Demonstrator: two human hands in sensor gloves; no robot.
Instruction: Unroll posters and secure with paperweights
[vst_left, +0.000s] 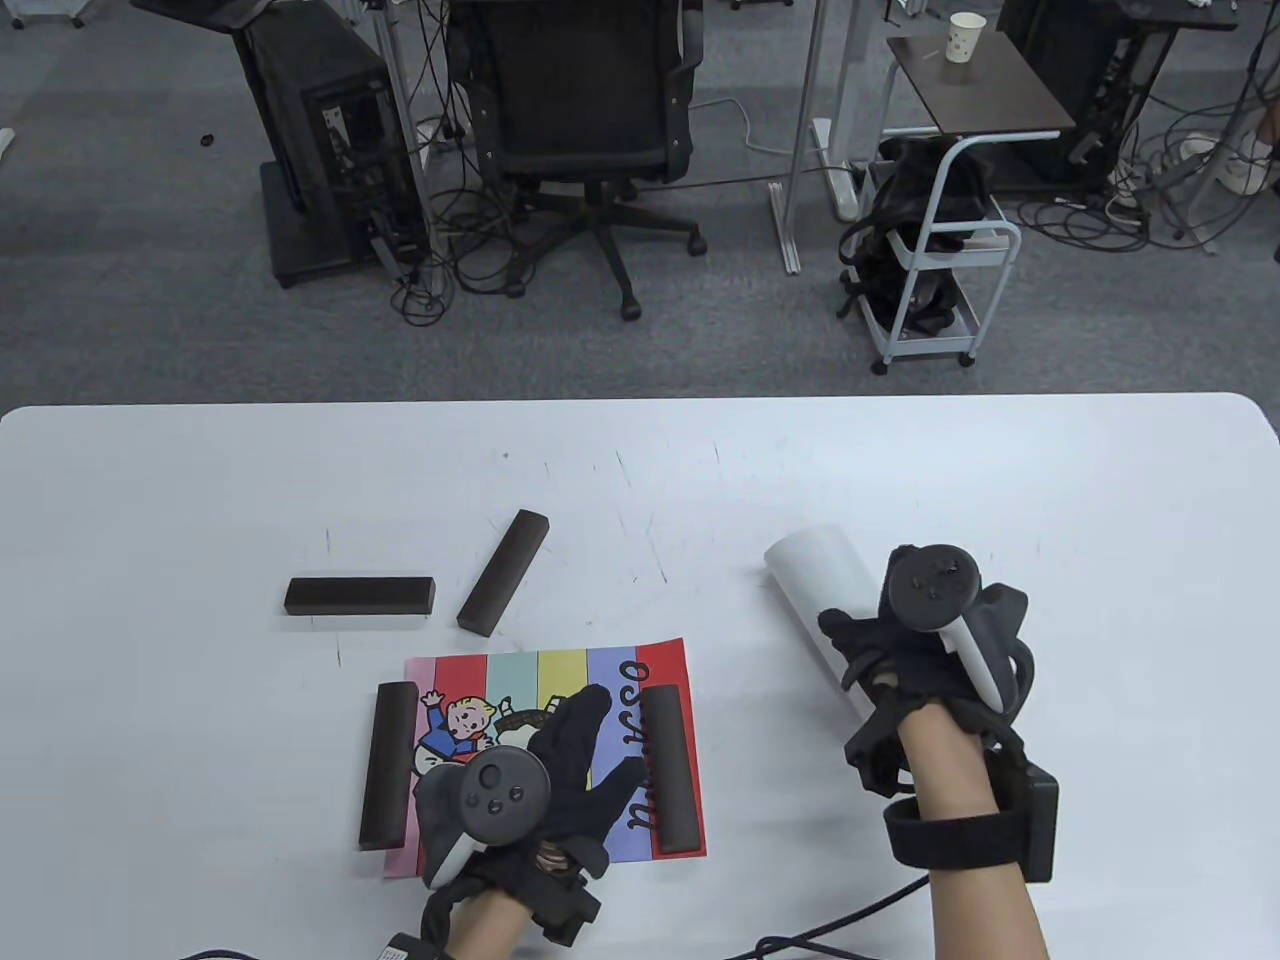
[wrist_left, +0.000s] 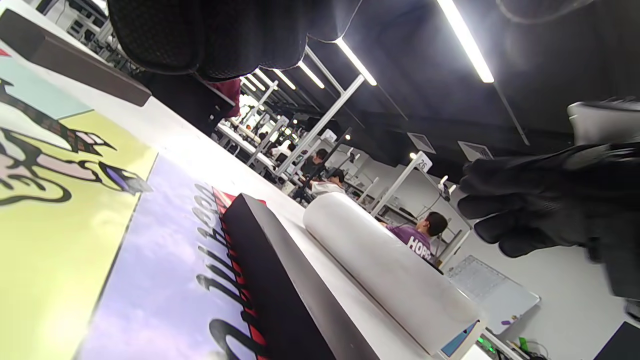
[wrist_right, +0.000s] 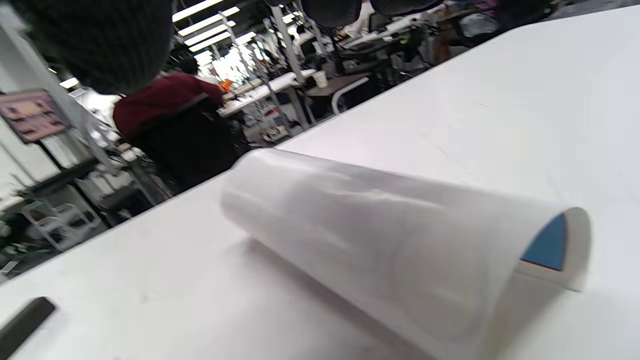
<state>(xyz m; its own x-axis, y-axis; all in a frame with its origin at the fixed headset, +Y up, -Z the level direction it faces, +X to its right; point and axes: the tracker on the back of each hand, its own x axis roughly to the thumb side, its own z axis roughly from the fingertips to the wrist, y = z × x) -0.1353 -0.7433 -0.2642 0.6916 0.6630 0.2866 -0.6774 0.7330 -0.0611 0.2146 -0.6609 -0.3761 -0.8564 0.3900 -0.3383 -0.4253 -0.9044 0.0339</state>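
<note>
The white surface (vst_left: 1000, 480) carries everything. Largest on it is the flat poster (vst_left: 560, 680), striped and cartoon-printed, near the front edge, pinned by one dark bar paperweight (vst_left: 388, 765) along its left edge and another (vst_left: 670, 768) along its right. The left hand (vst_left: 545, 775) lies on its middle with the fingers spread apart and flat.

To the right, well apart, lies the rolled poster (vst_left: 815, 580), a white tube angled away from the person, a blue inner print showing at its open end in the right wrist view. It is probably light, springy and easily creased, so it is best held gently around the middle or by its loose edge. The right hand (vst_left: 900, 650) covers its near end; whether those fingers grip it, I cannot tell.

Two spare paperweights (vst_left: 360, 596) (vst_left: 503, 572) wait beyond the flat poster, untouched.
</note>
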